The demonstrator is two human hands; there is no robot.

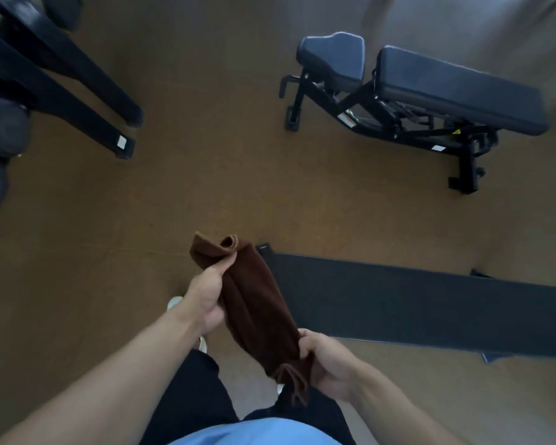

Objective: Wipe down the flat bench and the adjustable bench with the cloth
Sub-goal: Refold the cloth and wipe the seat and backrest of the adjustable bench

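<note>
A brown cloth, bunched lengthwise, stretches between my two hands in front of my body. My left hand grips its upper end and my right hand grips its lower end. The flat bench, with a long dark pad, lies just to the right of my hands. The adjustable bench, with a black frame, a small seat pad and a longer back pad, stands farther away at the upper right. Neither bench touches the cloth.
A black equipment frame with two long feet reaches in from the upper left, with dark rounded weights at the left edge. Brown floor spreads between the frame and the benches. My shoes and dark trousers show below.
</note>
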